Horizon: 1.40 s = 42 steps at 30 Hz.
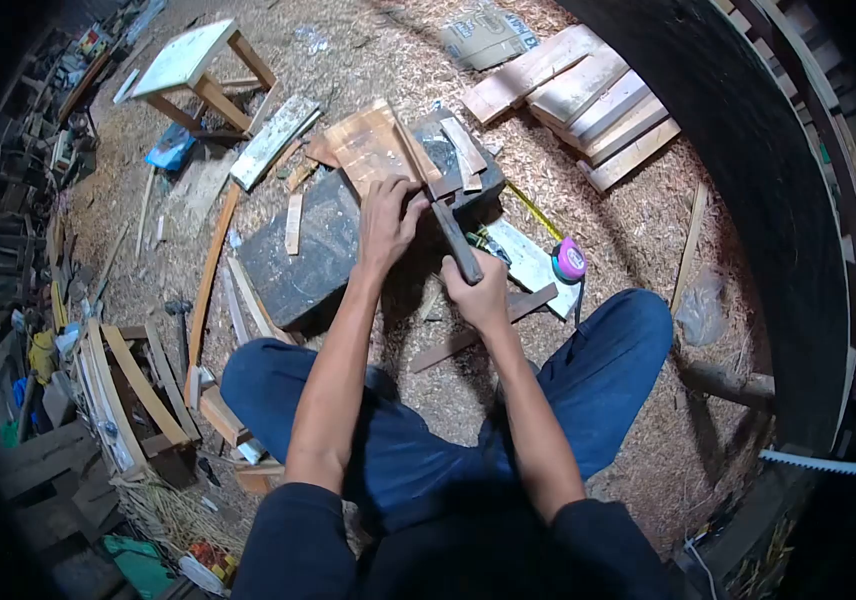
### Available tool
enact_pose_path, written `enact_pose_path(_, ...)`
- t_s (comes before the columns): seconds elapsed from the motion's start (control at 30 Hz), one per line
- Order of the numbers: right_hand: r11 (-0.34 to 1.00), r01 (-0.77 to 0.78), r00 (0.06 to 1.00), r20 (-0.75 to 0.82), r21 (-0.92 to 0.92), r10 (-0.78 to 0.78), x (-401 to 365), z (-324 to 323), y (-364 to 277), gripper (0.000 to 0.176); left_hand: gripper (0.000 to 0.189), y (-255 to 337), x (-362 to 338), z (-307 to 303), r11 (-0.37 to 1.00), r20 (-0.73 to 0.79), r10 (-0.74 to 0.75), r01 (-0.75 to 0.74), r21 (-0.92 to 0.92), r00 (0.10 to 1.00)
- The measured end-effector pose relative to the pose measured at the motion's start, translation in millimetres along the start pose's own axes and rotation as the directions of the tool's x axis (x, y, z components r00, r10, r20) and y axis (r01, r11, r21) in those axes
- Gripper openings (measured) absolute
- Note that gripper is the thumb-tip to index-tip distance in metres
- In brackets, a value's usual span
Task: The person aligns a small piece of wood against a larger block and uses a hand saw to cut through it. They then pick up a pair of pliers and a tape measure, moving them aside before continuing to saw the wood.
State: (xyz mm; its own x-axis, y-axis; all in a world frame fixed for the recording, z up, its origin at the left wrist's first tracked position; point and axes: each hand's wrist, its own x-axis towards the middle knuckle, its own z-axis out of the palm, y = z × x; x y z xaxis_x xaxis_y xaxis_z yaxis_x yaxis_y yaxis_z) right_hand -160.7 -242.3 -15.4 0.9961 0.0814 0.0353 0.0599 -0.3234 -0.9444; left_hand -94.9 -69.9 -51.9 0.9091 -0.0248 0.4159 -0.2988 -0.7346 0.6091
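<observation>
A wooden board lies tilted on a dark block in front of my knees. My left hand is closed at the board's near edge, fingers curled on it. My right hand is wrapped round the handle of a dark tool, whose far end meets the board's near right corner. What that end is exactly, I cannot make out. Thin light wood pieces rest on the block to the right of the board.
A pink tape measure with its yellow tape out lies on a white board. Stacked planks are at the upper right, a small stool at the upper left, a hammer at the left, a saw blade at the lower right.
</observation>
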Motion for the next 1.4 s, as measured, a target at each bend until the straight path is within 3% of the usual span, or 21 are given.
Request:
enact_pose_path(0.07,1.0,0.005,1.0,0.0,-0.011,-0.005,-8.4,-6.9,5.3,0.023,0.026,-2.5,4.5,1.6,0.999,-0.042,-0.038,0.038,-0.016,0.998)
enact_pose_path(0.17,0.999,-0.001,0.998,-0.058,0.032,0.003,-61.7,-22.3,13.7,0.009,0.027,-2.1,6.5,-1.3,0.998,0.022,-0.066,0.067,-0.022,0.998)
enact_pose_path(0.33,0.997,-0.069,0.998,0.008,-0.026,0.07,5.6,-5.4,-1.8,0.016,0.027,2.4,3.3,1.8,1.0,0.026,-0.008,0.007,0.01,1.0)
enact_pose_path(0.4,0.998,-0.062,0.998,-0.017,0.025,0.062,-7.2,-9.3,3.3,0.017,0.027,2.5,7.6,-1.4,0.997,0.03,-0.076,0.076,0.0,0.997)
enact_pose_path(0.5,0.998,0.012,0.998,-0.063,0.068,-0.007,-47.8,-22.1,4.8,0.018,0.027,-1.6,7.0,0.4,0.998,0.016,-0.056,0.056,0.013,0.998)
enact_pose_path(0.67,1.0,-0.02,1.0,-0.012,-0.008,0.02,7.0,-5.4,5.7,0.021,0.025,0.4,6.6,2.2,0.999,-0.028,-0.048,0.048,-0.014,0.998)
enact_pose_path(0.83,0.995,0.007,0.998,-0.07,0.102,0.0,-40.5,-15.9,16.5,0.02,0.024,2.2,10.1,0.9,0.998,-0.021,-0.067,0.067,0.007,0.998)
enact_pose_path(0.97,0.997,-0.053,0.998,-0.028,0.051,0.055,-13.0,-13.8,5.6,0.016,0.025,0.6,4.5,4.7,1.0,-0.029,-0.015,0.016,0.012,0.999)
enact_pose_path(1.03,0.998,0.033,0.999,0.017,-0.061,-0.032,10.3,-7.1,7.0,0.015,0.026,0.9,7.9,1.6,1.0,-0.039,-0.012,0.013,0.016,0.999)
enact_pose_path(1.2,0.999,0.029,0.999,-0.044,0.035,-0.028,-52.2,-25.2,6.5,0.016,0.026,-0.7,9.1,1.3,0.999,-0.022,-0.052,0.052,0.005,0.998)
enact_pose_path(1.37,0.998,-0.032,0.999,0.011,0.062,0.032,-3.5,-18.5,3.1,0.017,0.027,-4.6,9.1,1.1,0.996,-0.048,-0.087,0.087,-0.008,0.995)
enact_pose_path(1.4,0.998,-0.029,1.0,0.014,0.055,0.028,-7.5,-19.7,10.8,0.017,0.027,-1.4,11.6,-0.7,0.995,0.02,-0.097,0.096,0.017,0.995)
